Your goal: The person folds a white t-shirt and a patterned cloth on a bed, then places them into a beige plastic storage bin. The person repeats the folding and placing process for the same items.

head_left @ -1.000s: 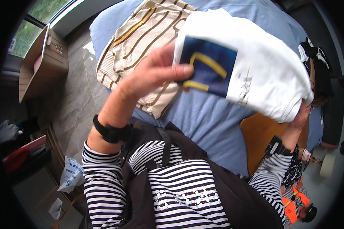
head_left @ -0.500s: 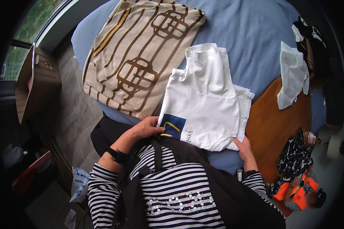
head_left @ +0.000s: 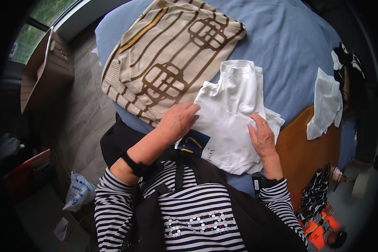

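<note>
The grip of the left hand (head_left: 181, 119) was loosely curled, its fingertips at the left edge of a folded white garment (head_left: 231, 130); whether they pinched the fabric could not be told, since the back of the hand covered them. The right hand (head_left: 263, 136) had its thumb and forefinger spread a little apart over the garment's right side, with no fabric gathered between them; whether it touched the cloth was unclear. Both forearms came up from the lower edge, the left one slanting rightward and palm down, the right one upright with the hand tipped leftward, a ring (head_left: 264, 122) on one finger. The garment lay on a blue cloth (head_left: 285, 63) close before the body, beside a beige striped knit (head_left: 172, 54). The left forearm partly hid its dark blue patch (head_left: 194, 144). At lower right, a co-worker's orange vest (head_left: 319, 236) showed small and blurred.
</note>
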Demonstrator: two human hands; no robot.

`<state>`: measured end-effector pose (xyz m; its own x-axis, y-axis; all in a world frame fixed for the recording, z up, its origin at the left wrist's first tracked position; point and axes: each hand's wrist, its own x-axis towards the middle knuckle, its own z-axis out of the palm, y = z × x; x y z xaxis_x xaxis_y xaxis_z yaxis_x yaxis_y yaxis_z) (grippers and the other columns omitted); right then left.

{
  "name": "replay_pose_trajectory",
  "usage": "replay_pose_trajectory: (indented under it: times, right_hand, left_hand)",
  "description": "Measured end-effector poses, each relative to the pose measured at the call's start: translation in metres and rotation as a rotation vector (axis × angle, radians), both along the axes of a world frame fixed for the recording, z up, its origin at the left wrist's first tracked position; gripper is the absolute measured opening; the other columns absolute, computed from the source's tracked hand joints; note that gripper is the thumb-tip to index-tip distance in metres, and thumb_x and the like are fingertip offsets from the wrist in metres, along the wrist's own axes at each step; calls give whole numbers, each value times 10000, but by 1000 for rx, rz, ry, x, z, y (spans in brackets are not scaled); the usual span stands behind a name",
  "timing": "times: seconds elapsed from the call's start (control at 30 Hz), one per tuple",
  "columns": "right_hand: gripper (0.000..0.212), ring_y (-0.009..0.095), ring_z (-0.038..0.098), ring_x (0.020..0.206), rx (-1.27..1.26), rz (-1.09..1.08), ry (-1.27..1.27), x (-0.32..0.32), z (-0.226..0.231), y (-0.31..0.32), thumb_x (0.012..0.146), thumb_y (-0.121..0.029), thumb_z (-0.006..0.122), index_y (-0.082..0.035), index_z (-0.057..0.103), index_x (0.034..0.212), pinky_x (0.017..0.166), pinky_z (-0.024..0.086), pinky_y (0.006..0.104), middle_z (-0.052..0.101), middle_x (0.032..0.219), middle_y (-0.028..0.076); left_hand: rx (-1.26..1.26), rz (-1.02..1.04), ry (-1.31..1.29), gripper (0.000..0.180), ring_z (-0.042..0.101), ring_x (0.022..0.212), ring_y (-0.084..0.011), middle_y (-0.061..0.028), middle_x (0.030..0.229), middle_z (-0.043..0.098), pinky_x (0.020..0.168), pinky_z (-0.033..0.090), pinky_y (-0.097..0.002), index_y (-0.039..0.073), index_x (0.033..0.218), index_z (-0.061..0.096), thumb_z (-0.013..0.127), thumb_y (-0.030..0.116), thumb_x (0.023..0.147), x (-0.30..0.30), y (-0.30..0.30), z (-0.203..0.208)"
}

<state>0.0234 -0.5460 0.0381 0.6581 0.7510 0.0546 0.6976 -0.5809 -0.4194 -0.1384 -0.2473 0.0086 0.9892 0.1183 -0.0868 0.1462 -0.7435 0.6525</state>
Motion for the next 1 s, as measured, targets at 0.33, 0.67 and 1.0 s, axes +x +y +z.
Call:
replay_pose_trajectory:
  times: [0.33,0.67,1.0]
  right_hand:
    - [670,367,317,1525,-33,194,-180,-28,-111,74,976,-344,621,-75,427,1558,1253,168,564,388,1629,154]
    - [694,357,280,1544,-126,173,-214,-30,-123,72,958,-410,606,-116,430,1562,1240,111,627,360,1645,136]
    - [647,371,332,1515,-78,135,-111,-28,-122,72,946,-409,597,-131,491,1521,1236,117,617,430,1599,135]
  left_hand:
    - [1,89,-206,217,666,1049,-322,-94,1162,657,898,562,-419,91,1111,676,568,89,923,67,35,-79]
    - [-273,118,-349,481,657,1142,-360,-114,1441,562,944,566,-418,136,1374,571,685,60,913,115,31,-50]
    - [-208,90,-172,441,638,1113,-374,-140,1225,604,921,536,-462,128,1301,604,708,129,872,160,0,-52]
